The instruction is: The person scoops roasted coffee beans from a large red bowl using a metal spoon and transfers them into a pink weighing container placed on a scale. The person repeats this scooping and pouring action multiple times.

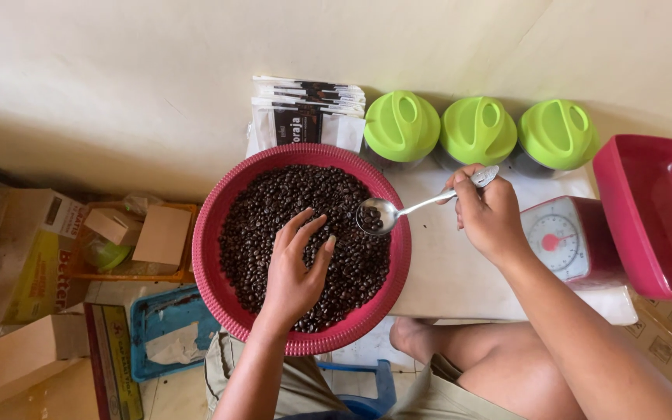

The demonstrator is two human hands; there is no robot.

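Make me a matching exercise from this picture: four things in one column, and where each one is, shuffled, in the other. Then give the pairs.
Things:
1. spoon
2. green-lidded jars
3. kitchen scale
4. left hand

Places:
A. in a row against the wall
B. resting on the coffee beans in the red basket
C. held in the right hand, bowl over the beans
D. on the white table, beside the red tray

Pairs: 1-C, 2-A, 3-D, 4-B
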